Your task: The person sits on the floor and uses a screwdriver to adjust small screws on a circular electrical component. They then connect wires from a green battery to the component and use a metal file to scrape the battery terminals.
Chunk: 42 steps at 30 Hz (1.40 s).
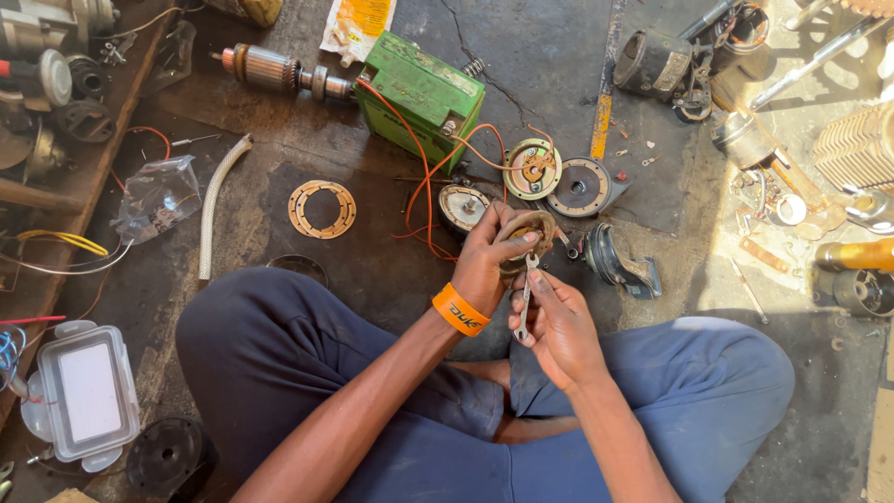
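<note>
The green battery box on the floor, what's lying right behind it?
Behind the green battery box lie a motor armature, its shaft end reaching the box's side, and a yellow-and-white packet. The box covers the packet's lower corner and any floor directly behind it.

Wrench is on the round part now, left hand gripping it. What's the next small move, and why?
Probably a short turn of the wrench with the right hand while the left hand braces the round metal part. The wrench head already sits against the part's face, the part is held above the lap rather than resting on the floor, and the left thumb lies across it, so it looks steadied for a turn.
</note>
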Available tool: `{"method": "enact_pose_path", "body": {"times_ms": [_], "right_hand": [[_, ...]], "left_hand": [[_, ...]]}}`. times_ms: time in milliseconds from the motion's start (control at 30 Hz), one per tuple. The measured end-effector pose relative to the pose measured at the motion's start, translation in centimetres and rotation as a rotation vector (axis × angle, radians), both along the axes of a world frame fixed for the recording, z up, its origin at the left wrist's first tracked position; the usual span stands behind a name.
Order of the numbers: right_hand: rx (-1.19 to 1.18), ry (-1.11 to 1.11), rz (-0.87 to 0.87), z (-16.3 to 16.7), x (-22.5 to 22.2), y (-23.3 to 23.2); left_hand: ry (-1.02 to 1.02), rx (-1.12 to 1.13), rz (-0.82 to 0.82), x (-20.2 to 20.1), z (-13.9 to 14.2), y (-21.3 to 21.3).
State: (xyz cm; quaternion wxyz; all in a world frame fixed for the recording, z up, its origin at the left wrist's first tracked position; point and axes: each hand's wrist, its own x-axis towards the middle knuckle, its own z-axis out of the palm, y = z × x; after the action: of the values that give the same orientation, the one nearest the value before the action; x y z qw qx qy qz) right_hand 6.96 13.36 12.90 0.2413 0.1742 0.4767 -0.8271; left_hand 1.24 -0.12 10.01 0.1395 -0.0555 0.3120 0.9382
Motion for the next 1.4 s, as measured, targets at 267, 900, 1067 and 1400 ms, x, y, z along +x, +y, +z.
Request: {"method": "enact_pose_path", "body": {"times_ms": [267,900,1067,1400], "right_hand": [[0.148,0.04,0.119,0.8,-0.6,1.2],[0.964,0.384,0.313,1.3,-0.5,1.8],[1.222,0.825,0.389,2.6,0.1,1.0],[1.48,0.777,0.349,2.2,1.1,-1.1]], "left_hand": [[0.013,0.094,-0.008,-0.1,-0.4,0.3],[-0.097,-0.291,-0.216,-2.0,-2.6,-0.3],[-0.081,-0.875,-0.408,-1.3,-2.4,0.0],[-0.069,-1.225,-0.193,-0.8,-3.0,1.5]]}}
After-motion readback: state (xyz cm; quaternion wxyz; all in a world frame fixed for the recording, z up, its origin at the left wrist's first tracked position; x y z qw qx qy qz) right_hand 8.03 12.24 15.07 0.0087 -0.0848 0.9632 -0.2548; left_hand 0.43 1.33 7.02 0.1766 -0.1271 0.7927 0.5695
